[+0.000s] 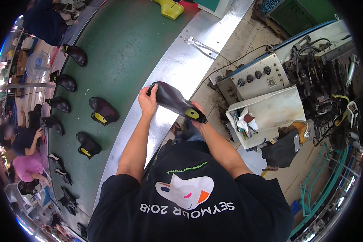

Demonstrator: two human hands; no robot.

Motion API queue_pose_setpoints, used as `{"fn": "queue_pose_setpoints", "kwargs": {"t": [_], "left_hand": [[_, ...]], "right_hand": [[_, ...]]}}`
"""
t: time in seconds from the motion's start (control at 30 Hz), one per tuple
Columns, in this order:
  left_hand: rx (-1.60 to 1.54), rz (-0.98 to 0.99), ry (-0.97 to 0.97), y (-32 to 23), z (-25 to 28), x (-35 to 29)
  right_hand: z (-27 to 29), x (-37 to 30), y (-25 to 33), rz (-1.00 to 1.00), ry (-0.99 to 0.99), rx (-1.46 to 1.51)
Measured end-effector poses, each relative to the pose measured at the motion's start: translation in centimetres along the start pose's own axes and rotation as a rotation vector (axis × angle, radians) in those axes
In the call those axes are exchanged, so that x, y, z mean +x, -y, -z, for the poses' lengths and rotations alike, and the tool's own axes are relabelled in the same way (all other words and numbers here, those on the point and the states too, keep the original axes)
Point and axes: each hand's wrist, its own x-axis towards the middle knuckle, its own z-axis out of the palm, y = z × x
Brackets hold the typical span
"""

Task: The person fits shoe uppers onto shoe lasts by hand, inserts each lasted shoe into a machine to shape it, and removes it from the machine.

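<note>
Dark shoe on a last (169, 99) is up in both hands, over the bare metal edge (143, 117) of the green bench (127, 44). Left hand (148, 101): thumb and fingers closed on the shoe's left end. Right hand (199, 113): closed around the right end, by the yellow-green patch, fingers partly hidden behind the shoe.

Bench surface is scuffed green, curving in this view. Two dark shoes with yellow patches, the farther one (104, 109) and the nearer one (88, 145), lie left of the left hand; row of dark shoes (60, 104) along the left side. Yellow last (169, 9) at the far end, metal tool (201, 47) on the metal edge.

Room: tiled floor (240, 48); right, machine panel with black knobs (258, 76), whitish tray (284, 107) with small items, teal rack (324, 181). Left, clear round fan (38, 64), co-worker in dark top (24, 141) past the bench.
</note>
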Motion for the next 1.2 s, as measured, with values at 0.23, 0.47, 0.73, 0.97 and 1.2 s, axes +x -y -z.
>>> {"fn": "queue_pose_setpoints", "kwargs": {"t": [0.23, 0.47, 0.73, 0.97, 1.2], "left_hand": [[0.028, 0.213, -0.075, -1.1, -1.3, -0.9], [0.113, 0.201, -0.01, -3.0, -1.2, 0.3], [-0.26, 0.489, 0.156, -5.7, 2.6, 2.7], [-0.601, 0.805, 0.284, -3.2, 2.3, 1.2], [-0.625, 0.787, 0.383, -7.3, 3.5, -1.6]], "right_hand": [[0.7, 0.5, 0.1, -0.005, 0.053, -0.056], [-2.1, -2.6, 1.7, -0.027, -0.033, -0.134], [-12.1, -12.8, 5.1, 0.074, -0.224, -0.02], [-12.2, -14.2, 4.7, 0.062, -0.055, -0.012], [-6.2, -21.5, 4.0, 0.547, -0.063, -0.4]]}}
